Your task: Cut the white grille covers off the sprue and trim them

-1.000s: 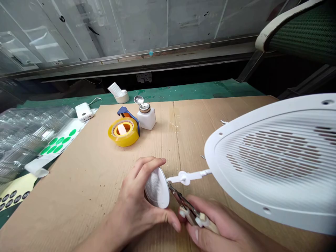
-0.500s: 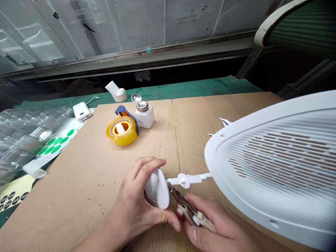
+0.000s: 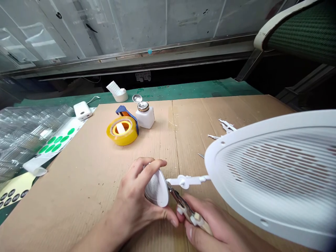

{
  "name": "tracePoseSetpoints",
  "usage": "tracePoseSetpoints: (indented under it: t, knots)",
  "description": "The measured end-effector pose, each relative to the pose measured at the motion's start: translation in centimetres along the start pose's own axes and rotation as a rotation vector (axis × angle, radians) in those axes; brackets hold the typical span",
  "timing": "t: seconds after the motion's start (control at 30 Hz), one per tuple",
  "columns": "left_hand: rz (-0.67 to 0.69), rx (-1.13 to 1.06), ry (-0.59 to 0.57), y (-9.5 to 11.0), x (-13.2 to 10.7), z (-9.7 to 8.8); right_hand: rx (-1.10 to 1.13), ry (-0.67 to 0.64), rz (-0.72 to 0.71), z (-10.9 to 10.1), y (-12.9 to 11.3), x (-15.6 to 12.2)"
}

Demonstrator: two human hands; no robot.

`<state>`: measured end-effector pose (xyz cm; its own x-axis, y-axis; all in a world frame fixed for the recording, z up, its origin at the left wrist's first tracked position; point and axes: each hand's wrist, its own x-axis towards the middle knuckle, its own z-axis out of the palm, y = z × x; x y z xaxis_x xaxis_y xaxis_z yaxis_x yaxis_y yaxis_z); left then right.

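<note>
Toward the near edge of the surface (image 3: 78,168), left hand (image 3: 135,196) cups small white ribbed plastic shell (image 3: 157,190), probably light, stiff, best rim-held; right hand (image 3: 217,221) grips beige-handled metal pliers (image 3: 181,203).

A green surface (image 3: 189,91) is seen, largely covered by a brown cardboard sheet (image 3: 78,168). Beyond its far edge, a dark recess (image 3: 196,72) is overhung by a long rail (image 3: 183,53), and pale power sockets (image 3: 143,76) are half lost in shadow. Above the rail, a grey panel (image 3: 141,24) is divided by light lines and marked with black smudges. Past the far right corner, a dark green textured panel (image 3: 301,38) is edged by a curved cream frame (image 3: 259,39). The cardboard is evenly lit.
</note>
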<state>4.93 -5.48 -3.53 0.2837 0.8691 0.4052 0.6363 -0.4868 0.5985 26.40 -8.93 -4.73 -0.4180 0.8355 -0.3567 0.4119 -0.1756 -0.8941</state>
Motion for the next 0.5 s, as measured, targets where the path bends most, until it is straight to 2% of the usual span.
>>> tracePoseSetpoints:
  t: [0.07, 0.13, 0.23, 0.37, 0.5]
  knots:
    - [-0.012, -0.010, -0.014, 0.0, 0.1, -0.1, -0.042, -0.065, 0.050, -0.3, -0.9, 0.0]
    - [-0.048, -0.017, -0.051, 0.1, 0.3, -0.5, -0.040, -0.074, 0.075, -0.4, -2.1, 0.0]
    - [-0.164, 0.039, -0.172, 0.9, -0.1, -2.2, 0.102, -0.107, 0.041, 0.3, -3.5, -0.1]
    - [-0.310, 0.131, -0.288, 2.1, -2.7, -5.2, 0.354, -0.309, 0.098, 3.3, -3.9, 0.0]
    - [-0.399, 0.168, -0.253, 2.2, -6.7, -7.7, 0.446, -0.453, 0.121, 7.3, -3.8, 0.3]
